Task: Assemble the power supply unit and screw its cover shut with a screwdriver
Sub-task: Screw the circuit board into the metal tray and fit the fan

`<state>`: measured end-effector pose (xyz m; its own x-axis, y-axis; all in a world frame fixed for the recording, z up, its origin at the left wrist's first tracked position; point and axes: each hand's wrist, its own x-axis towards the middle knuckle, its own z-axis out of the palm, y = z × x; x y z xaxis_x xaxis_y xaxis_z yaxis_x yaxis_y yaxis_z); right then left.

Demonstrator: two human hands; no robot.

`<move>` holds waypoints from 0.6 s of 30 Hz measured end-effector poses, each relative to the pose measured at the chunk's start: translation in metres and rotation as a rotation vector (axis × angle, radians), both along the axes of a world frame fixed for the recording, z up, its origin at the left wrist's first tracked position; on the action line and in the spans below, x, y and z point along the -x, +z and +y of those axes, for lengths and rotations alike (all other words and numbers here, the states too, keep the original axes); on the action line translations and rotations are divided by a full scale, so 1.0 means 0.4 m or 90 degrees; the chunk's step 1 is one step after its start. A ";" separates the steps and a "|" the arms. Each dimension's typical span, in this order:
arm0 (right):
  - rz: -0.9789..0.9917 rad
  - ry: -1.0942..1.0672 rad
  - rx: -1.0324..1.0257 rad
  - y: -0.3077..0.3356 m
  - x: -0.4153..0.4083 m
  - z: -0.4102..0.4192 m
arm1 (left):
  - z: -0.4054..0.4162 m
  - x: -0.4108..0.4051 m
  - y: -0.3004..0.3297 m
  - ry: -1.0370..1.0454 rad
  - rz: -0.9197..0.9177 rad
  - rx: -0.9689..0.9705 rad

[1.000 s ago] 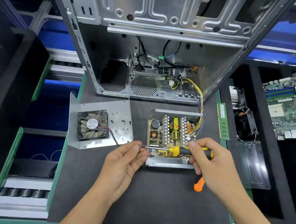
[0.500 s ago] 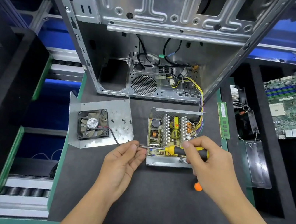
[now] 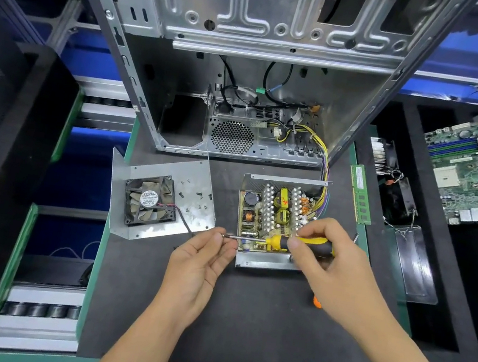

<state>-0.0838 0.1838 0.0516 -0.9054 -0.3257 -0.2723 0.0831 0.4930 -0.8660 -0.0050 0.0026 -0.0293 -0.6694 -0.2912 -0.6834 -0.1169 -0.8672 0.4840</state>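
The open grey metal power supply box [image 3: 277,218], its circuit board bare, sits toward the right side of the dark mat [image 3: 240,322], just in front of the upright steel computer case [image 3: 251,57]. Its cover, a flat metal plate carrying a black fan [image 3: 162,200], lies near the mat's left edge with small loose screws [image 3: 197,197] scattered on it.

The right hand [image 3: 328,263] grips the yellow-and-black screwdriver [image 3: 299,244] by the handle, shaft lying level across the box's near edge. The left hand [image 3: 203,262] pinches at the shaft's tip; whether a screw sits between the fingertips is too small to tell.

The risks are plain. If a screw is being seated on the tip, it could drop into the open board among the heat sinks. The steel shaft hovers just over bare components, so a slip could scrape them. The fan's wire [image 3: 183,219] trails off the cover's near edge and could get pinched when the cover goes on. The loose screws could roll off if the plate is lifted tilted.
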 end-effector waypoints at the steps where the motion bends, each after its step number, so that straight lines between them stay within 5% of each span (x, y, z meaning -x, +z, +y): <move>1: -0.033 -0.010 0.013 -0.001 0.001 0.001 | -0.001 0.001 0.001 -0.002 0.001 0.007; 10: -0.169 -0.237 0.347 0.006 0.012 -0.008 | 0.019 0.012 0.031 -0.031 0.028 0.083; 18: -0.229 -0.339 0.397 -0.004 0.013 -0.008 | 0.032 0.023 0.065 -0.063 0.051 0.151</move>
<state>-0.0889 0.1805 0.0500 -0.8732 -0.0702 -0.4822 0.4840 -0.2403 -0.8414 -0.0141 0.0155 -0.0032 -0.7523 -0.3665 -0.5474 -0.1486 -0.7151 0.6831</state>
